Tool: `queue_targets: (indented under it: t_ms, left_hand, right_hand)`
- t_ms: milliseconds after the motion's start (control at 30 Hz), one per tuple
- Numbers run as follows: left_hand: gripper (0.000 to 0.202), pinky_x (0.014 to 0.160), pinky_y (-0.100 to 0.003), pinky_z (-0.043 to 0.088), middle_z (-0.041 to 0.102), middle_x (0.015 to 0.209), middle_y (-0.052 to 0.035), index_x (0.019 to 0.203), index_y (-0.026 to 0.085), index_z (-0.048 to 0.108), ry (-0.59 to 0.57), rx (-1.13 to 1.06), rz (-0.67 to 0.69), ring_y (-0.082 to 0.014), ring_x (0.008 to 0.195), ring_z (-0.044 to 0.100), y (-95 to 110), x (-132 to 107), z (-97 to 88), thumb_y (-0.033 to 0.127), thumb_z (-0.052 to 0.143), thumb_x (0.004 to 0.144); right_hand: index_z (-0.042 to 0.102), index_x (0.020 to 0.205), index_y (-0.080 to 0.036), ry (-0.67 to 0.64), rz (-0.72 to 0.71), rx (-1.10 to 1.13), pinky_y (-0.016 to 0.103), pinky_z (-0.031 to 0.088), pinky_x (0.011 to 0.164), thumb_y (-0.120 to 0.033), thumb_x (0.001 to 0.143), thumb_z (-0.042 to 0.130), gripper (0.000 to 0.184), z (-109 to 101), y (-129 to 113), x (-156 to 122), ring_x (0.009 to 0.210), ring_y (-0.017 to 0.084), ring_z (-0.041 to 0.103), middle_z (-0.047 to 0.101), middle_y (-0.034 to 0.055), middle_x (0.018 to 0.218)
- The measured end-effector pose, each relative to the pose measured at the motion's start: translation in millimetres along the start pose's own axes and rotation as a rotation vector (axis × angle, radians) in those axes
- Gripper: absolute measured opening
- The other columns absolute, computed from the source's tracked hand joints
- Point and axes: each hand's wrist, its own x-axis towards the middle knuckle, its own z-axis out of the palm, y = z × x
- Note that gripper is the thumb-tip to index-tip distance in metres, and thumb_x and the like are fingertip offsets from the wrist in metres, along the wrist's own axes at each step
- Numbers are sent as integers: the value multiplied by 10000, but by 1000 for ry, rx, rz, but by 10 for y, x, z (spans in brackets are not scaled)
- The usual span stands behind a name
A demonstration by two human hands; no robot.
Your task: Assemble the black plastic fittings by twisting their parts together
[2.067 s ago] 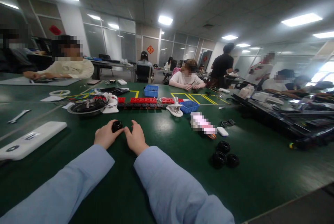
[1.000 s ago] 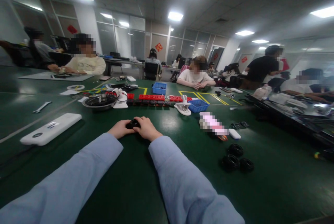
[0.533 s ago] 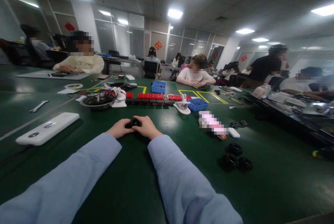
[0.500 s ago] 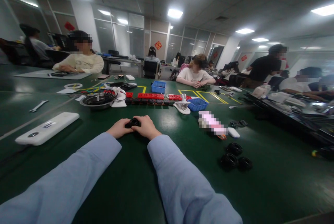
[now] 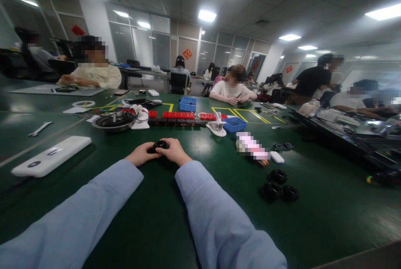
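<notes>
A small round black part sits between both of my hands on the green table. My left hand curls around its left side, and my right hand closes over its right side and top. Both arms wear light blue sleeves. Three similar black ring-shaped parts lie in a cluster to the right, away from my hands.
Ahead lie a round black tray, a white clip stand, rows of red and black blocks and two blue bins. A white flat device lies at left, a wrench beyond. Several people sit around the tables.
My hands came together around the black part; my right hand, which lay beside it, now covers part of it. The view has shifted slightly.
</notes>
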Motion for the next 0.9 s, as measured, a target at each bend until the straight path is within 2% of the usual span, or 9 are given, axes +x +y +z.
queue_targets:
  t_ms: [133,300,500,567,667,700,767,833,900]
  left_hand:
    - [678,892,-412,450,678,965,-95,934,146,673,-142,-84,-32,-311,961,593,22,1,-38,643,689,474]
    - [569,913,-431,428,660,975,-110,919,135,671,14,75,19,-322,978,574,-31,34,-17,523,670,503]
    - [417,910,-371,440,659,976,-73,920,168,666,61,203,76,-278,976,580,-122,77,33,385,563,580]
    - [460,923,-358,432,646,1039,-79,995,169,649,82,228,46,-273,1012,570,-125,83,37,377,543,599]
    - [541,921,-371,427,609,1134,-116,1105,167,610,145,339,-107,-295,1065,546,-93,69,-34,474,538,665]
    - [582,913,-389,427,595,1157,-132,1133,169,596,170,401,-181,-312,1078,535,-81,61,-83,536,525,686]
    - [679,911,-454,408,546,1218,-160,1185,182,562,263,556,-344,-358,1115,497,-72,53,-206,648,484,698]
    - [768,888,-497,407,500,1262,-176,1211,175,536,290,607,-442,-389,1127,469,-91,67,-331,727,440,686]
    - [834,858,-518,411,494,1249,-192,1203,177,537,287,593,-543,-409,1119,457,-125,99,-419,789,412,650]
  right_hand:
    - [624,1094,-187,-50,-24,19,232,443,843,-313,781,653,339,-32,-2,-1,941,128,587,651,27,1028]
    - [636,1064,-202,0,-4,-71,316,423,875,-344,719,696,378,-46,-76,-27,990,198,543,631,51,1020]
    - [610,1074,-182,106,101,-151,367,406,883,-392,784,611,358,51,-237,-89,1007,233,497,595,95,1027]
    - [572,1139,-165,126,128,-163,388,398,895,-376,805,587,395,98,-308,-115,1036,247,483,584,114,1066]
    - [414,1318,-122,155,140,-183,434,379,929,-435,789,598,641,29,-499,-217,1114,288,442,515,157,1207]
    - [379,1345,-113,173,136,-188,438,375,940,-475,789,587,695,-68,-580,-280,1133,295,434,481,161,1255]
    - [469,1285,-146,120,89,-200,412,397,926,-504,839,512,574,-412,-728,-461,1133,276,454,500,125,1247]
    - [611,1114,-192,39,29,-225,358,418,906,-506,853,492,426,-945,-796,-716,1095,232,502,568,63,1161]
    - [662,997,-225,72,68,-258,294,429,869,-474,875,470,337,-1584,-717,-1026,1007,179,561,621,17,1058]
